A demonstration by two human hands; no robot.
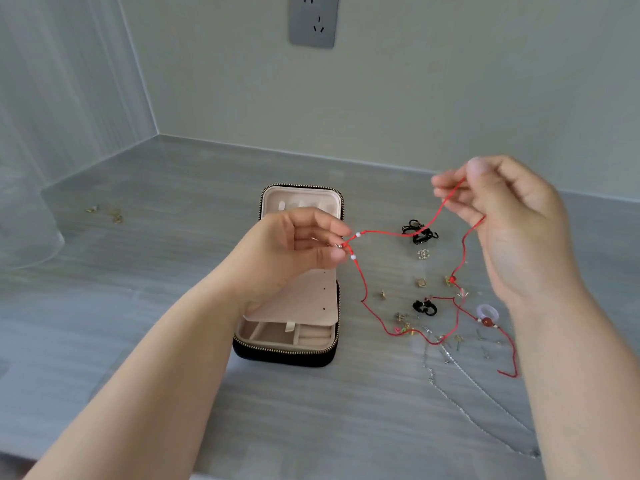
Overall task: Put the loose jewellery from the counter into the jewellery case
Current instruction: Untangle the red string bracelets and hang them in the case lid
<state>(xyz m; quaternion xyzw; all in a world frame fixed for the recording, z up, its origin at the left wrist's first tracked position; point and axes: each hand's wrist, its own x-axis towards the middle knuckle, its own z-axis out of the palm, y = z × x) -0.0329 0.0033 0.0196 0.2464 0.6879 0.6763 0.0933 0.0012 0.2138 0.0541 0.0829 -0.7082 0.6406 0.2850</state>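
Left hand and right hand each pinch the red cord, stretched between them mid-frame above the desk — its tail drops to lower right. Jewellery case lies open at centre, under the left hand. Loose pieces right of it — black hair ties, white ring, silver chain.

Left hand and right hand pinching red cord above counter, open jewellery case beneath
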